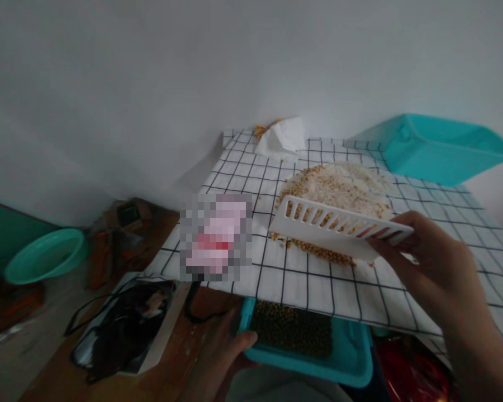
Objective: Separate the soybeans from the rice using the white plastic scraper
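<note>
My right hand (431,268) is closed on the right end of a white slotted plastic piece (327,240), held tilted over a pile of grain. The pile (339,184) has a pale, whitish middle with yellowish-brown kernels around it, and some kernels (322,254) lie along the near side of the plastic piece. At the table's front edge my left hand (230,352) grips the left side of a teal tray (310,365), its thumb on the rim. Small dark and tan grains (293,329) fill much of that tray, which sits just below the cloth's edge.
A white cloth with black grid lines (238,167) covers the table. A larger teal bin (436,156) stands at back right, crumpled white paper (283,137) at the back. A blurred-out object (216,237) lies at left. Lower left are a box with dark items (129,329) and a green basin (46,257).
</note>
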Tool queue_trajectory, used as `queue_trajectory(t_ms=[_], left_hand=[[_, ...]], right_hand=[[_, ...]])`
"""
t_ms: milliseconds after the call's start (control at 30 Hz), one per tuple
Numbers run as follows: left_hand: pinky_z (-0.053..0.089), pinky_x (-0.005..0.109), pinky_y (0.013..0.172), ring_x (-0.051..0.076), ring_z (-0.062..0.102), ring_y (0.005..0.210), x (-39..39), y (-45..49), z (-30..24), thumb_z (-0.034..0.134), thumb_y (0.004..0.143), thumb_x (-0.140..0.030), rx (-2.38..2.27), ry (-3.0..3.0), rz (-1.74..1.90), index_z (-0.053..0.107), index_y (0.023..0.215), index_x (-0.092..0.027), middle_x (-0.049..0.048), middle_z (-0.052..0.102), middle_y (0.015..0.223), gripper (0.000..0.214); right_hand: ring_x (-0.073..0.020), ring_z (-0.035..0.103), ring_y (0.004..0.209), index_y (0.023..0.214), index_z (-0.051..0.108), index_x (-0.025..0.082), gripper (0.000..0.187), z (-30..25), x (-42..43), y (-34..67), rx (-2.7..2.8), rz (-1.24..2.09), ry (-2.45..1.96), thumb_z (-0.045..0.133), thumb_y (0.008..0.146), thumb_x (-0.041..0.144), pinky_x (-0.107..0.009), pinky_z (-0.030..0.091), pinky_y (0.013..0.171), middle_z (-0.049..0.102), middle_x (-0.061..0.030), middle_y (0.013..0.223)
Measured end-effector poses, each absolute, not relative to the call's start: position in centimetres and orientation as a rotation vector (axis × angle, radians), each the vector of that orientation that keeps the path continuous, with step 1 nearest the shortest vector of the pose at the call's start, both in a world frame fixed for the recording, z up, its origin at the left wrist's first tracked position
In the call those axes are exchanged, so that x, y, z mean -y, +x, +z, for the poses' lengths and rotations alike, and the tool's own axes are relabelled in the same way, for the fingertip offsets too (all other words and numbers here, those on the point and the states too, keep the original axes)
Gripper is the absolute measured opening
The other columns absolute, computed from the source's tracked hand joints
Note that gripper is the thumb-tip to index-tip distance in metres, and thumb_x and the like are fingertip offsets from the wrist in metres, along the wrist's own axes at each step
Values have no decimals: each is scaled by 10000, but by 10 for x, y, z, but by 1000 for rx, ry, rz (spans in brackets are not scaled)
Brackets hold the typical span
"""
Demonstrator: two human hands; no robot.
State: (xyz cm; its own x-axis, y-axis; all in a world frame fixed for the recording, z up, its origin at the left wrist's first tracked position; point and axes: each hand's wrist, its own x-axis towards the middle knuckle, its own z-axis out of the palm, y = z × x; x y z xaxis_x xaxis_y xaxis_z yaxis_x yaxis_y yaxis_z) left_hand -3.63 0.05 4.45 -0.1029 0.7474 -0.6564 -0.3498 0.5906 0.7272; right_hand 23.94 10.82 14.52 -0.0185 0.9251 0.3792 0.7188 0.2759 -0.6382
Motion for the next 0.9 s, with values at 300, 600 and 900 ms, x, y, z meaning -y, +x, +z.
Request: queue_trajectory(t_ms=[300,600,900], left_hand=[[584,369,520,318,750,670,-13,-42,11,811,581,-297,-1506,449,867,694,981,-205,86,804,813,427],[563,339,487,291,730,650,-12,-33,12,833,559,-304,-1405,385,862,669,1199,-217,73,802,823,667],[560,357,561,284,726,670,-10,-30,26,814,572,-294,-1422,393,875,670,1108,-181,57,778,790,566]], right_hand=[[-133,703,641,831,545,261,106,148,-106,242,1804,381,-1426,646,860,275,-210,564,568,697,45,717],[-128,687,640,837,566,258,85,144,-96,249,1832,460,-1363,645,867,267,-209,530,555,681,41,709],[-140,694,652,841,623,289,122,147,-79,267,1707,403,-1444,733,790,300,-214,550,573,712,30,745]])
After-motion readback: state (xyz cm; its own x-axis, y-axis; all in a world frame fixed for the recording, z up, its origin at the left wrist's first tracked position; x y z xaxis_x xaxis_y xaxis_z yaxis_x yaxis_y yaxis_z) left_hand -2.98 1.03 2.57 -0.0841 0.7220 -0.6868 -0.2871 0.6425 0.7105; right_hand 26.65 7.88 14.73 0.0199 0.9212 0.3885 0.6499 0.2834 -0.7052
